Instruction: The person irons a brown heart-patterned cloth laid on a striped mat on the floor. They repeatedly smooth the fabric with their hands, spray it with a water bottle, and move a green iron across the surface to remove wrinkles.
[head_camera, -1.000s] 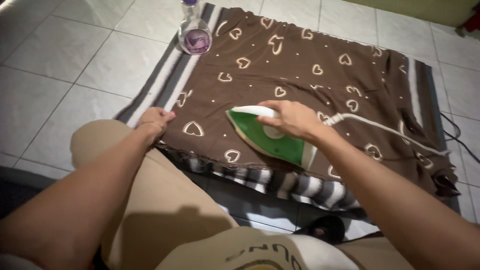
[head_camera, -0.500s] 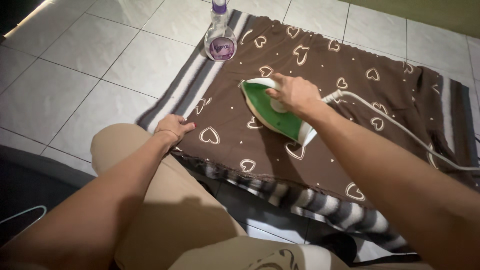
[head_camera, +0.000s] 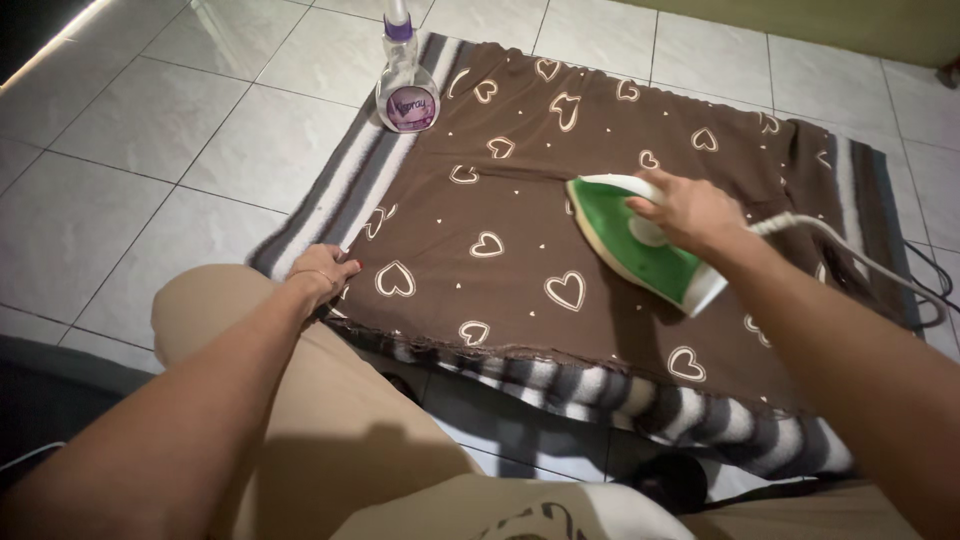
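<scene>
A brown cloth (head_camera: 560, 200) with white heart outlines lies spread flat over a striped grey and white blanket (head_camera: 340, 190) on the tiled floor. My right hand (head_camera: 690, 212) grips the white handle of a green and white iron (head_camera: 630, 245), which rests on the cloth right of centre. A white cord (head_camera: 850, 250) runs from the iron to the right. My left hand (head_camera: 325, 272) pinches the cloth's near left edge, fingers closed on the fabric, beside my knee in tan trousers.
A clear spray bottle (head_camera: 405, 85) with a purple label stands at the blanket's far left corner. White floor tiles (head_camera: 130, 140) stretch to the left. A dark object (head_camera: 670, 480) lies on the floor near my legs.
The iron and my right hand have slid across the cloth, toward its middle and then rightward. My left hand stays on the cloth's near left edge. The camera view has shifted.
</scene>
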